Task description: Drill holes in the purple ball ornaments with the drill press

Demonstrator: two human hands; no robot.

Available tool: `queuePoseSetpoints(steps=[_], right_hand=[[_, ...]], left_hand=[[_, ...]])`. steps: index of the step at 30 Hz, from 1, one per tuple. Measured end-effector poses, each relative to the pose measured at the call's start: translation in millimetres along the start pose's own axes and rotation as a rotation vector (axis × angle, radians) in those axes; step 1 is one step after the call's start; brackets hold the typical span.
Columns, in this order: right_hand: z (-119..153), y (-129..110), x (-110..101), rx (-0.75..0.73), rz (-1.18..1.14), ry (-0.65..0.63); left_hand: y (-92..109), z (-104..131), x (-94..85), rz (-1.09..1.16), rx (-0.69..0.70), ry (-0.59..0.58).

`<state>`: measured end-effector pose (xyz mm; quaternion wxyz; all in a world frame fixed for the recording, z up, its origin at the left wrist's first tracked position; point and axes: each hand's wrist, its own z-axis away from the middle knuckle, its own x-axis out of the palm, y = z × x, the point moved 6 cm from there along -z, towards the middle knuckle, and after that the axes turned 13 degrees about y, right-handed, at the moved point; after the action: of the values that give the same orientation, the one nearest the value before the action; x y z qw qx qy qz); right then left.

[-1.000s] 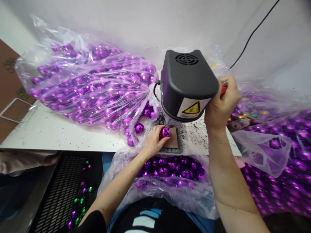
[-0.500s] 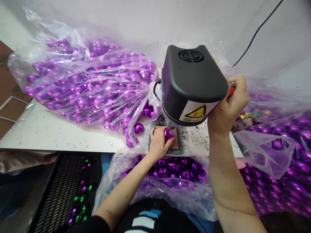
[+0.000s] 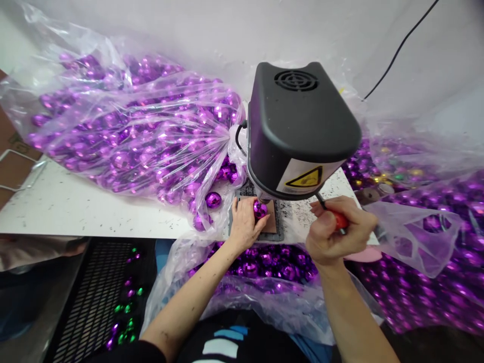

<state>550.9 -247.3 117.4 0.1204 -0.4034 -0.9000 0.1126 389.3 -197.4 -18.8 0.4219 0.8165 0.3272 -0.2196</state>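
My left hand [image 3: 244, 222] is closed round a shiny purple faceted ball [image 3: 260, 209], which rests on a small brown board [image 3: 269, 224] on the dark base of a drill press [image 3: 302, 116]. The press's black housing hangs over the ball, and its lower end comes down close to the ball's top. My right hand [image 3: 340, 229] grips a lever handle [image 3: 339, 220] with a red grip, low on the right side of the housing. Another purple ball [image 3: 214, 200] lies on the table just left of my left hand.
A tied clear bag [image 3: 143, 131] full of purple balls covers the table's [image 3: 94, 206] left. An open bag [image 3: 280, 264] of balls sits in front of me, more bags [image 3: 427, 272] stand right. A black crate [image 3: 94, 287] with small green and purple pieces is lower left.
My right hand has pulled the lever down and towards me, from beside the housing to below it. My left hand still holds the ball on the board.
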Motion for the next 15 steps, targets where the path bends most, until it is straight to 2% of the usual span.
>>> queuePoseSetpoints(steps=[6,10,15], right_hand=[[3.1,0.4,-0.2,0.000,0.006,0.005],[2.6,1.7,0.2,-0.006,0.034,-0.060],[15.5,7.6,-4.0,0.012,0.061,-0.071]], left_hand=[[0.8,-0.4,-1.0,0.011,0.009,0.006],[1.1,-1.3,-2.5,0.015,0.006,0.014],[2.8,-2.0,-4.7,0.027,0.013,0.034]])
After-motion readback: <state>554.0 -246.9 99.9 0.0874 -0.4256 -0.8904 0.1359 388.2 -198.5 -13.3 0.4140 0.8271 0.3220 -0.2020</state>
